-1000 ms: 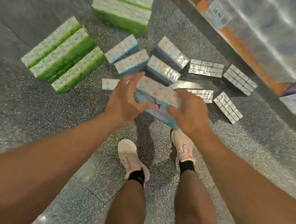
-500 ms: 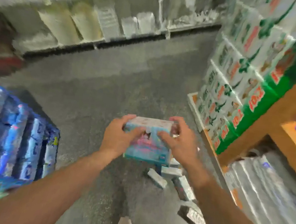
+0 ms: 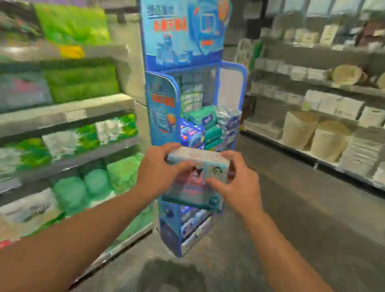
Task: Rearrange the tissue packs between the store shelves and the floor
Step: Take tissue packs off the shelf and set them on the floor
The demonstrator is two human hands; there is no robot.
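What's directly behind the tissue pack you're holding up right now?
Behind the pale blue cartoon-printed tissue pack, held between left hand and right hand, stands a tall blue cardboard display stand stocked with blue and teal packets. The pack covers the stand's middle tier.

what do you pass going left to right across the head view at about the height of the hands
shelves of green packs → left hand → tissue pack held between both hands → right hand → bare grey floor → bottom shelf of pale stacked goods
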